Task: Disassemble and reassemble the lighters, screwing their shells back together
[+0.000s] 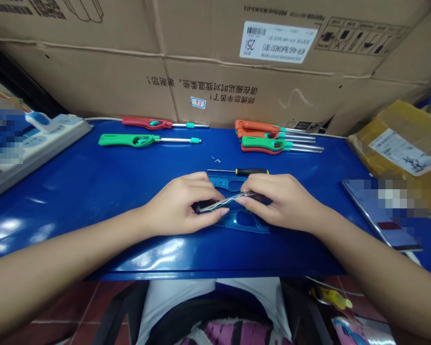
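Observation:
Both of my hands meet at the middle of the blue table. My left hand and my right hand are closed on a thin metal tube with wires, one at each end. Under it lie two blue plastic lighter shell halves: one in front, one behind. A small black-handled screwdriver rests just beyond my fingers.
A green lighter and a red lighter lie at the back left. A stack of orange and green lighters sits back right. Cardboard boxes wall the rear. A power strip is left, a phone right.

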{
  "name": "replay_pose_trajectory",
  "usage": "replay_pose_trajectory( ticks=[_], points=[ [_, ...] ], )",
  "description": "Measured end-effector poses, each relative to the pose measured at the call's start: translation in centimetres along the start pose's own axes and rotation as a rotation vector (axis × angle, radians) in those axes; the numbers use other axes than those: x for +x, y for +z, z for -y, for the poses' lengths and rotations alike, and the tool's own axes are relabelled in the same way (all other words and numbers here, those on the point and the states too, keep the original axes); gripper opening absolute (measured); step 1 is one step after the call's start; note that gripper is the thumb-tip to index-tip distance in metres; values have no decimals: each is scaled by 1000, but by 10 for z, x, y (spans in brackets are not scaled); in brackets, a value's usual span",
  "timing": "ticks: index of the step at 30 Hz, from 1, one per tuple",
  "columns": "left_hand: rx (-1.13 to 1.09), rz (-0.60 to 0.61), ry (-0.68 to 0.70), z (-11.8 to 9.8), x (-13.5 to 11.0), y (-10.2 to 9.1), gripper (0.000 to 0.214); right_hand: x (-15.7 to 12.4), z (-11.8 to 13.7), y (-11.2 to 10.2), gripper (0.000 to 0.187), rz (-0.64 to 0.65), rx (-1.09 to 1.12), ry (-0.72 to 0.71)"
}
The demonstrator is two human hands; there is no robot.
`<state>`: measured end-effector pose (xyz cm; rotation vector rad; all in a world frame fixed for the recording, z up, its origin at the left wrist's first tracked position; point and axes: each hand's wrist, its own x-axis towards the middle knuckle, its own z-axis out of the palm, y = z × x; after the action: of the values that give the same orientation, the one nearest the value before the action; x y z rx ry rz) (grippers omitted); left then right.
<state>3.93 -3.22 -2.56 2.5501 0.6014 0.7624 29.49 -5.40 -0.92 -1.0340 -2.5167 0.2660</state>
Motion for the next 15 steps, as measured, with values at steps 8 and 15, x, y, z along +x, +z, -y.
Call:
replay_pose_trajectory(
  ticks=[8,15],
  points=[
    [202,190,-30,3,-1,-3,40,2,0,-5,32,35,56,90],
    [234,245,-52,1,-1,-9,18,3,-1,-4,38,90,122,127]
  ],
)
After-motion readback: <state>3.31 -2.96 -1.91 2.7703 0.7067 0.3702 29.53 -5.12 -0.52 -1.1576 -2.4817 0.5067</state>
